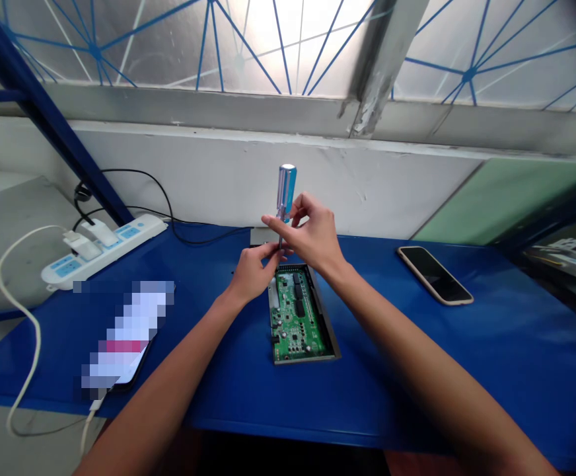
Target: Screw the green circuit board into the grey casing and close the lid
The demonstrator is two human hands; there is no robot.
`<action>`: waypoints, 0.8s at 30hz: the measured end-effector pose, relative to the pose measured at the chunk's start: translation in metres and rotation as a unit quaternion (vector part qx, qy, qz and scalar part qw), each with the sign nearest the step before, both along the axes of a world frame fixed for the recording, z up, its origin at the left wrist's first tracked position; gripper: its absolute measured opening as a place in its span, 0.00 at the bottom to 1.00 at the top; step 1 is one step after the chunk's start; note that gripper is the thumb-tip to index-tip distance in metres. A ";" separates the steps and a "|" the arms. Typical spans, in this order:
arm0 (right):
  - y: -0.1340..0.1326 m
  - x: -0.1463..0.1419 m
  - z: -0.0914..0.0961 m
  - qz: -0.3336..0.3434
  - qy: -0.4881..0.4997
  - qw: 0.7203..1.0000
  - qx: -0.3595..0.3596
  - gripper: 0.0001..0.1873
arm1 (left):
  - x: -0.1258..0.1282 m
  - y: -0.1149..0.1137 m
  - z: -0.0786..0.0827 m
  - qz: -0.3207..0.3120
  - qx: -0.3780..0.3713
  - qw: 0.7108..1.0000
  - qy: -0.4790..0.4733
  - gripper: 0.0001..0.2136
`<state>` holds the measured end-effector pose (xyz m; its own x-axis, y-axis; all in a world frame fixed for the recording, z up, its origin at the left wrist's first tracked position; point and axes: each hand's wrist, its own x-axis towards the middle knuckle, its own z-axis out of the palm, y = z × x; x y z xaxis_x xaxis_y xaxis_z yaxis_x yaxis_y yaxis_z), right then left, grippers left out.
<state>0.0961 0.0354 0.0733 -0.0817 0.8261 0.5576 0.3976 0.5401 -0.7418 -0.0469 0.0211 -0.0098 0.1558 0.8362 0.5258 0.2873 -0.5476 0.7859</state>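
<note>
A screwdriver (286, 188) with a clear and blue handle stands upright above the far end of an open metal case. Inside that case lies a green circuit board (295, 311) with black chips and connectors. My right hand (315, 231) is closed around the lower handle of the screwdriver, thumb stretched to the left. My left hand (255, 271) is pinched at the screwdriver's shaft near its lower end, over the case's far left corner. The tip and whatever it meets are hidden by my fingers.
A white power strip (107, 251) with plugs and cables lies at the back left. A lit phone (132, 337) on a charging cable is at the left, its screen pixelated. Another phone (435, 274), dark, rests at the right on the blue table (387, 396). A wall and windows stand behind.
</note>
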 end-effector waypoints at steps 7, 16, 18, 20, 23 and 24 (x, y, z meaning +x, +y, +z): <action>0.009 0.031 0.022 0.301 -0.018 0.931 -0.206 0.18 | 0.001 -0.003 0.005 -0.018 -0.033 0.999 -0.017 0.12; 0.002 0.018 0.013 0.101 -0.021 0.992 -0.072 0.15 | 0.000 -0.003 0.003 -0.015 -0.034 0.999 -0.014 0.12; -0.002 0.013 0.010 0.061 -0.021 0.997 -0.047 0.16 | 0.000 -0.001 0.001 -0.013 -0.030 0.999 -0.009 0.12; -0.006 0.009 0.009 0.035 -0.021 0.999 -0.032 0.18 | -0.001 -0.001 0.001 -0.006 -0.021 1.000 -0.003 0.12; -0.009 0.005 0.007 0.005 -0.027 0.999 -0.016 0.17 | -0.001 -0.001 0.002 0.007 -0.010 1.000 0.014 0.11; -0.009 0.004 0.007 -0.003 -0.036 0.999 -0.010 0.16 | -0.002 -0.001 0.002 0.012 -0.007 1.000 0.022 0.11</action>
